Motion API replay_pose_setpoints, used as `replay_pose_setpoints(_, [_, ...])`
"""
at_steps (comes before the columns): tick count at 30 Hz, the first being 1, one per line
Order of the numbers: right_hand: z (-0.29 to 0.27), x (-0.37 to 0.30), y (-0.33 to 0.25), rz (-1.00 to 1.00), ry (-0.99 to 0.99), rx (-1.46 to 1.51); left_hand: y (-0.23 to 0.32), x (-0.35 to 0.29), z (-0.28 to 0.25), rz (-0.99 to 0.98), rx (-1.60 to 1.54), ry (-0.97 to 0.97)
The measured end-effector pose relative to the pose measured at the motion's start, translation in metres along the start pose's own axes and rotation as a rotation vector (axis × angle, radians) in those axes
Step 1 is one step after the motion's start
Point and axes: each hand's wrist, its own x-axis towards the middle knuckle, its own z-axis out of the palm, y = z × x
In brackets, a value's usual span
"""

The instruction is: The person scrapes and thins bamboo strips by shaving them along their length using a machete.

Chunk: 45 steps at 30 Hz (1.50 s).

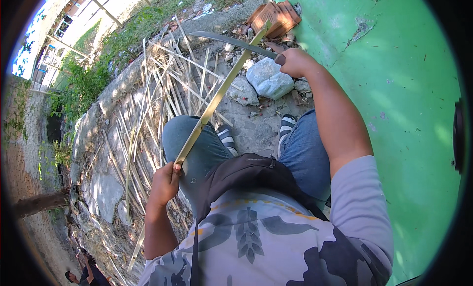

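Pale strip (213,104): slanted over the left knee (183,138), its long axis running forward and rightward from the left grip (166,184).
Left grip: clasped the strip's near end, forearm low and angled forward.
Right grip (295,63): clenched the handle of 1 curved blade (221,38), arm reaching forward.
Crossing: blade met strip's line near the far end; contact could not be told.

Right of the long strip (212,105), my right hand (297,64) hides most of the knife handle (280,59); far left of the strip, my view's edge crops a person (84,272).
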Motion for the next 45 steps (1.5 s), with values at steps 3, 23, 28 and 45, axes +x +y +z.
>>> replay_pose_setpoints(3, [-0.008, -0.009, -0.017, -0.013, -0.034, -0.093, -0.006, -0.002, 0.000, -0.003, -0.034, 0.007])
replay_pose_setpoints(23, [-0.022, -0.039, -0.038, -0.223, -0.031, -0.227, -0.009, -0.005, -0.003, -0.018, 0.108, -0.025])
replay_pose_setpoints(28, [-0.002, 0.015, 0.027, 0.138, 0.112, 0.121, -0.013, 0.002, 0.003, 0.006, 0.101, 0.001])
replay_pose_setpoints(45, [-0.005, 0.008, 0.027, 0.295, 0.113, 0.049, -0.008, 0.006, 0.008, 0.006, 0.138, -0.007])
